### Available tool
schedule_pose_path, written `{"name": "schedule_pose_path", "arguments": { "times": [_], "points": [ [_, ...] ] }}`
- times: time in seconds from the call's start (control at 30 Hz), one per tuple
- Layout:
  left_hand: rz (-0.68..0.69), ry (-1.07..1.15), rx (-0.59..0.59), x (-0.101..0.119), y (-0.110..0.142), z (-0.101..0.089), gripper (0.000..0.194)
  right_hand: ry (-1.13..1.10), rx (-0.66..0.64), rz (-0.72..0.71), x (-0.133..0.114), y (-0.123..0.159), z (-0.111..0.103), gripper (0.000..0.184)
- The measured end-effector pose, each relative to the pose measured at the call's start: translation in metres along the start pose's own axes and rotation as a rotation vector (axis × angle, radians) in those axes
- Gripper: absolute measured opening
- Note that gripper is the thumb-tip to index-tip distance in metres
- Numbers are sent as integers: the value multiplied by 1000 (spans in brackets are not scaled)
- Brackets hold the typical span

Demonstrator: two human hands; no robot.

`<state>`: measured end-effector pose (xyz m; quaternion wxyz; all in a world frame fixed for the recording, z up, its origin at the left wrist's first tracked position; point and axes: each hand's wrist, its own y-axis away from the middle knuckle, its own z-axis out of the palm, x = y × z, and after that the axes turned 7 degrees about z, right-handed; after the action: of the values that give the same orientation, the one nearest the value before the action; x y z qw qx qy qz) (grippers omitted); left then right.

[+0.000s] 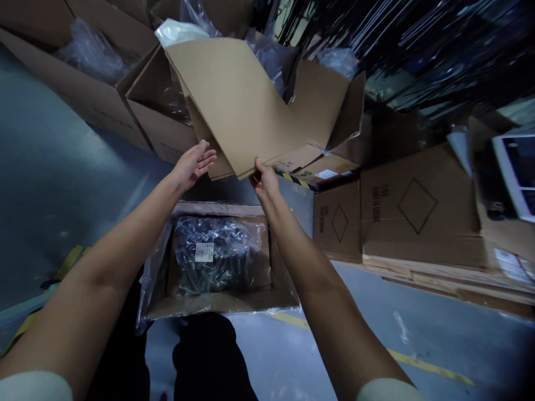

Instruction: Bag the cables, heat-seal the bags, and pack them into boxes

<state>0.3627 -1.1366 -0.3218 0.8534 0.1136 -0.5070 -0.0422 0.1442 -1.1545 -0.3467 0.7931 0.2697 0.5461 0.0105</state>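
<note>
A flat sheet of brown cardboard (238, 94) slopes up and away from me. My right hand (266, 179) pinches its near edge. To the left, my left hand (195, 166) is beside the sheet with its fingers stretched out and nothing in them. A second cardboard piece (217, 164) shows under the sheet's left edge. Below my hands stands an open carton (217, 303) lined with clear plastic. Inside it lies a dark bundle in a clear plastic bag (225, 259) with a white label (204, 252). The bag's contents cannot be made out.
Open cartons with crumpled plastic film (94, 53) stand at the back left. Printed cartons (418, 203) rest on a wooden pallet (443, 284) at the right. Dark thin rods or cables (401, 44) blur at the upper right. Yellow tape (430, 367) marks the floor.
</note>
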Motion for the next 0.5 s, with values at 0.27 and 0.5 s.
{"name": "schedule_pose_path", "arguments": {
  "times": [0.27, 0.5],
  "points": [
    [21, -45, 287, -7, -3, 20, 18, 14, -17, -197, -11, 55, -32, 34],
    [49, 83, 258, 0, -15, 36, 13, 37, 241, -266, -40, 168, -162, 53]
  ]
}}
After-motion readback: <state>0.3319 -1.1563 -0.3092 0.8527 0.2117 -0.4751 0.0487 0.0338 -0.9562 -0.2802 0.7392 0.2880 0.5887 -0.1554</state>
